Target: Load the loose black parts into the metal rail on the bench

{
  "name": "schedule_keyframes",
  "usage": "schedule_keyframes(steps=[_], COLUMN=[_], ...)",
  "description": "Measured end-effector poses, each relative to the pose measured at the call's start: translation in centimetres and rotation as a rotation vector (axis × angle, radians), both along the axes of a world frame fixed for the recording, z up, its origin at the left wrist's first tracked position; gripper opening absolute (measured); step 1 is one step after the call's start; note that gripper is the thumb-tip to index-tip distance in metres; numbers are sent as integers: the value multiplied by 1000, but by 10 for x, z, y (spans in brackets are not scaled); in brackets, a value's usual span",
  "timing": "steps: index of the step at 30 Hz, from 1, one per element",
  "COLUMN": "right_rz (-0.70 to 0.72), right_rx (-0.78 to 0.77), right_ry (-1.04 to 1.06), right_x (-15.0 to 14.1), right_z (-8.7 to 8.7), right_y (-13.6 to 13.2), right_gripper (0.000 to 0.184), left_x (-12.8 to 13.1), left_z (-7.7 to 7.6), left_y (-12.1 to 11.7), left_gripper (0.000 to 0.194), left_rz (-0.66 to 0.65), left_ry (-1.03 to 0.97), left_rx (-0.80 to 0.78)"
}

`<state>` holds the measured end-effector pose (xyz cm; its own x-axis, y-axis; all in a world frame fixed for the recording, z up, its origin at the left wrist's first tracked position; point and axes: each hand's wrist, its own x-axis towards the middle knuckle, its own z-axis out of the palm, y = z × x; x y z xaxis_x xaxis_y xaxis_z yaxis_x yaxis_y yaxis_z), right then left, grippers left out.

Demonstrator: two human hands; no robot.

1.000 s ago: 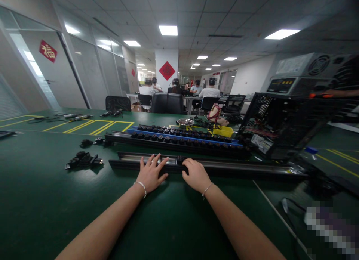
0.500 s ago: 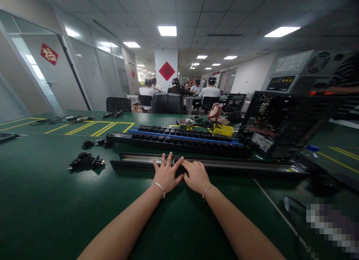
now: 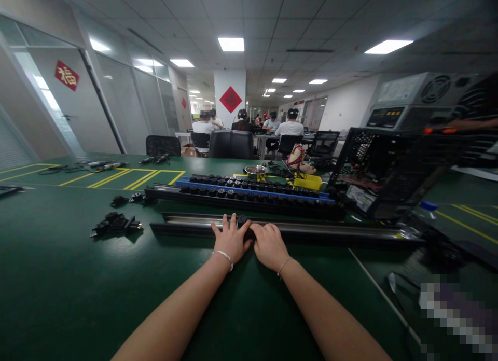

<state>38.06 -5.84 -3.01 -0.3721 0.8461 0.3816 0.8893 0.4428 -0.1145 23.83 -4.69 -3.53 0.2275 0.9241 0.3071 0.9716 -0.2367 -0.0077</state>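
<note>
A long black rail (image 3: 330,230) with a shiny metal channel lies across the green table in front of me. A small black part (image 3: 242,219) sits in its channel near the middle. My left hand (image 3: 229,243) is open over the rail, fingers spread, with the index finger beside the black part. Close against it, my right hand (image 3: 269,244) is closed over the rail's near edge, its fingers bent and held together. The index fingertips nearly meet just in front of the part. What lies under both palms is hidden.
Behind the rail lies another black rail (image 3: 187,195) with a blue strip (image 3: 249,190) and several black round parts. Loose black parts (image 3: 116,225) lie left. A metal bowl (image 3: 256,170), yellow tray (image 3: 307,182) and open computer case (image 3: 373,169) stand beyond. People sit farther back.
The view has shifted slightly. My left fingers have drawn a little closer together, and more of the small black part shows. Both hands stay at the same place on the rail.
</note>
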Motion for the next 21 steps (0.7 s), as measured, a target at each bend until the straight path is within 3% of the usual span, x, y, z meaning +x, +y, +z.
schedule_keyframes(steps=[21], right_rz=[-6], right_rx=[-10], right_ry=[-2], right_x=[1], right_z=[-1], right_y=[1], right_gripper=[39], left_x=[-27], left_z=[1], left_y=[1], left_gripper=[54], left_rz=[-15], left_ry=[23], left_rx=[40])
